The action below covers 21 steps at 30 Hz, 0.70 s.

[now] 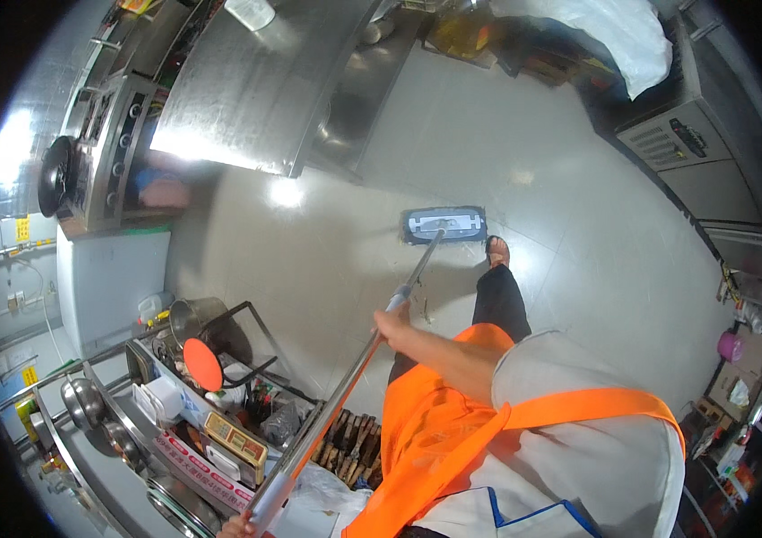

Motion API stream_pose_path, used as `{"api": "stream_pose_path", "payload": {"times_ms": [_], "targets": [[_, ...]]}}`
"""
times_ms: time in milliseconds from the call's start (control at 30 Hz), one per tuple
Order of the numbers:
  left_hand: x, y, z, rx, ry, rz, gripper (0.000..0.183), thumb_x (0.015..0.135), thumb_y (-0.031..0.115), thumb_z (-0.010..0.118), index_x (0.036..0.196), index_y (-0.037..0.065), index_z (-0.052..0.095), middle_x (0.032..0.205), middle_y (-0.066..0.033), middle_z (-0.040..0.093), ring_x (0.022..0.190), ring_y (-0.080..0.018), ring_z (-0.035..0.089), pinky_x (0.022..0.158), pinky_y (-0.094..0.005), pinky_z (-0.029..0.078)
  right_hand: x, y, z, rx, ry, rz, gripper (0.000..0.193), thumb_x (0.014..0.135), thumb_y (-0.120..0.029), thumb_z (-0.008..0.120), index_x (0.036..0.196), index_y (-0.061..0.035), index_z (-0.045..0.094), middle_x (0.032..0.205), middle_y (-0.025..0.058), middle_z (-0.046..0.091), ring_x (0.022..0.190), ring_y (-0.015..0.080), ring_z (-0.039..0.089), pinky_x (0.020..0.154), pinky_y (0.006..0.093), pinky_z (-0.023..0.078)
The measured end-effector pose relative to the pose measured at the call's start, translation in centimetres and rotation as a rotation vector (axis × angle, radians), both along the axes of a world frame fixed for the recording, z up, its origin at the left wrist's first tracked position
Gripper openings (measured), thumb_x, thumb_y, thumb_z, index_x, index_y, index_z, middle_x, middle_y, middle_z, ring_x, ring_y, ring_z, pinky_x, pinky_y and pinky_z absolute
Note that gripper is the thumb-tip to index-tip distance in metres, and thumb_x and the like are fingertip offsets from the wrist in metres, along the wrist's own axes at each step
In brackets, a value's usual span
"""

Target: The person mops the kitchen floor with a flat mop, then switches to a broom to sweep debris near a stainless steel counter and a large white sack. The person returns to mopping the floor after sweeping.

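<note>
A flat mop's long metal handle (338,405) runs slantwise from the lower left up to the middle of the floor. My right hand (392,325) is wrapped around it partway down, by the grey joint. At the lower edge my left hand (237,527), partly cut off, grips the upper end. The mop's flat head (415,227), grey-blue with a dark fringe, lies on the pale tiled floor (309,269), just left of my sandaled foot (497,252). An orange apron (426,408) covers my front.
A steel table (237,99) stands at the far left beside a stove (112,161). Crowded shelving with pans and a crate of wooden-handled tools (351,446) lines the near left. A steel cabinet (699,161) and a white sack (618,36) are at the far right.
</note>
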State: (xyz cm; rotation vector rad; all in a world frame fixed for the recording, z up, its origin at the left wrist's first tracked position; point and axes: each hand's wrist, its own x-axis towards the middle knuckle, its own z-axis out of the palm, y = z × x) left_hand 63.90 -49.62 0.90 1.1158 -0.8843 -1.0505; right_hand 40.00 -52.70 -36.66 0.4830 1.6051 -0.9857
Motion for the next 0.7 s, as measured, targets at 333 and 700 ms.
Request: {"api": "stream_pose_path", "payload": {"times_ms": [333,700], "targets": [[-15.7,-1.5,-4.5,-0.061,-0.16,-0.095,0.018,0.081,0.02,0.049,0.069,0.006,0.048,0.068,-0.0059,0.05,0.078,-0.0233,0.055,0.094,-0.048,0.041,-19.0,-4.8,-2.0,-0.245,0.337,-0.176,0.046,0.08,-0.01,0.055,0.117,0.0023,0.032,0.099,0.0231,0.053,0.064,0.0254,0.062,0.045,0.0362,0.049],[-39.8,-1.3,-17.3,-0.173,-0.176,-0.888,0.008,0.076,0.009,0.051,0.074,0.001,0.054,0.078,-0.0108,0.057,0.091,-0.027,0.058,0.102,-0.0533,0.035,-51.0,-4.2,-10.4,0.071,0.547,0.094,0.019,0.079,-0.008,0.06,0.095,0.0018,0.059,0.081,0.0164,0.064,0.065,0.0325,0.066,0.049,0.0456,0.053]]}}
